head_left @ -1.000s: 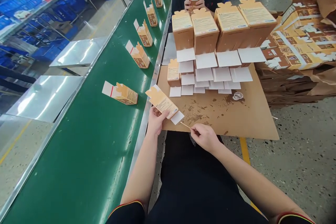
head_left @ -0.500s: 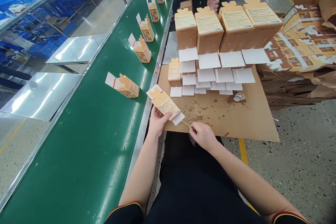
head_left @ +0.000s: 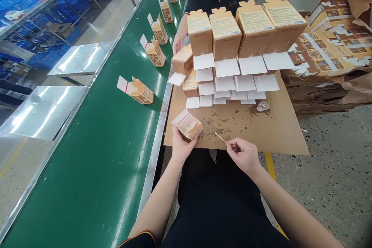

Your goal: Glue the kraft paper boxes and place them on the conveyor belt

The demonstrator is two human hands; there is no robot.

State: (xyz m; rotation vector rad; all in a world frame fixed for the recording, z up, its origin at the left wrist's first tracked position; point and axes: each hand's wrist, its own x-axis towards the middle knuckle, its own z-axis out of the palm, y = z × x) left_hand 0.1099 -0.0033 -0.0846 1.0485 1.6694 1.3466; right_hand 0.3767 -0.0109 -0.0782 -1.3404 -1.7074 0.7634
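My left hand [head_left: 183, 146] is wrapped round a small carton [head_left: 190, 126], whose raised white flap has a red strip and whose top faces me. Pinched in the fingers of my right hand [head_left: 243, 155] is a thin cotton swab [head_left: 220, 137], its tip pointing left, apart from the carton. Both hands are over the near edge of a stained brown cardboard sheet [head_left: 232, 128]. A small clear plastic cup [head_left: 262, 106] sits on the sheet among wet spots.
Stacked cartons [head_left: 226, 31] with white flaps stand behind the sheet. To the left runs a green conveyor belt [head_left: 116, 155] carrying a row of open cartons [head_left: 142, 90]. A co-worker's hand [head_left: 178, 42] is at another carton [head_left: 183, 62] by the stack. Flat cartons [head_left: 328, 54] are piled at right.
The carton in my left hand has turned from lying lengthwise to showing its open top. My right hand has drawn the swab away rightward. The co-worker has brought a carton to the stack's left side.
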